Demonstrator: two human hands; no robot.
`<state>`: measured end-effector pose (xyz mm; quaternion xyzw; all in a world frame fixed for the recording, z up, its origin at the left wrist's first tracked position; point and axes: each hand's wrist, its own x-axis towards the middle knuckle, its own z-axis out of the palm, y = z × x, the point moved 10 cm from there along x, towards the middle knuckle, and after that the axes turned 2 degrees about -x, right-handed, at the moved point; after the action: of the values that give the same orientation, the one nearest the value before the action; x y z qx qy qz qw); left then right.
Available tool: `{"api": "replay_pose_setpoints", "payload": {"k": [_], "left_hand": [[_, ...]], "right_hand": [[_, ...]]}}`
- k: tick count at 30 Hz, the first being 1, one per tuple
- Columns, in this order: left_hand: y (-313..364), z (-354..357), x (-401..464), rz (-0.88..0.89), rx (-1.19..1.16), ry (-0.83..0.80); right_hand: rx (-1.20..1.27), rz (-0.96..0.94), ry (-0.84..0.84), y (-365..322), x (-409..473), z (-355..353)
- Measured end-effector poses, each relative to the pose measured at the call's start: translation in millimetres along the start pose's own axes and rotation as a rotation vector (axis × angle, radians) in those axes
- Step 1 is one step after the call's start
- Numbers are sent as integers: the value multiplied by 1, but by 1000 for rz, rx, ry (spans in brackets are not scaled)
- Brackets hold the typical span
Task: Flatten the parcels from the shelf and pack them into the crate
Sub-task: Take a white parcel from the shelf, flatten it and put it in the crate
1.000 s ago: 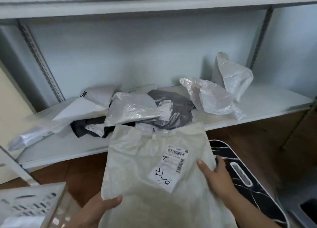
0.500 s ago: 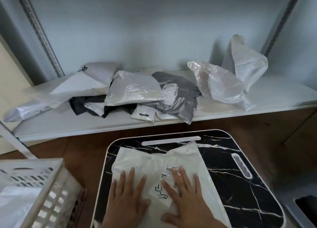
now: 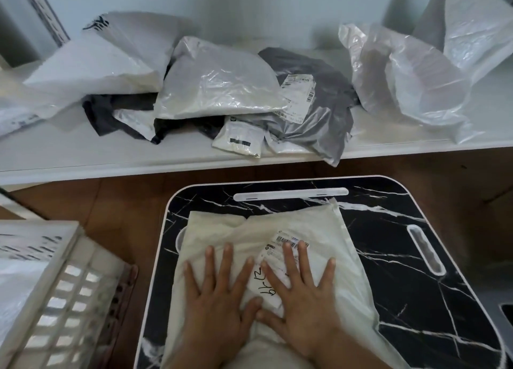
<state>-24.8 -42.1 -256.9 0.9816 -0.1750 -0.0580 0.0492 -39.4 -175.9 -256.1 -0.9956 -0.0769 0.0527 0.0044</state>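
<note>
both hands (image 3: pixel 258 299) still press the cream parcel (image 3: pixel 319 230), fingers now spread wider.

Both wrists run off the bottom edge of the frame. The left hand (image 3: pixel 219 304) and right hand (image 3: pixel 302 299) cover the near middle of the cream parcel (image 3: pixel 319 230) and part of its label (image 3: pixel 273 274), whose small print is unreadable. At lower left, the crate (image 3: pixel 63 293) is cut by the frame's edge and blurred. On the shelf (image 3: pixel 111 157), the dark parcel (image 3: pixel 327 118) lies partly buried under others.
</note>
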Motion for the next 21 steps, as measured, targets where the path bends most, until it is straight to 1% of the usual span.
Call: {"api": "replay_pose_setpoints", "payload": {"k": [9, 11, 14, 16, 19, 21], "left_hand": [[-3, 2, 4, -31, -6, -44], [-4, -1, 5, -39, -18, -47], [-10, -16, 16, -23, -37, 37], [-16, -25, 28, -10, 13, 90], [-12, -26, 41, 65, 83, 98], [-9, -22, 46, 105, 100, 90]], "right_hand": [[22, 0, -45, 1, 3, 7], [44, 13, -27, 3, 5, 3], [58, 23, 81, 18, 15, -15], [8, 43, 132, 32, 25, -24], [-66, 16, 111, 38, 41, -19], [-72, -1, 76, 39, 48, -12]]}}
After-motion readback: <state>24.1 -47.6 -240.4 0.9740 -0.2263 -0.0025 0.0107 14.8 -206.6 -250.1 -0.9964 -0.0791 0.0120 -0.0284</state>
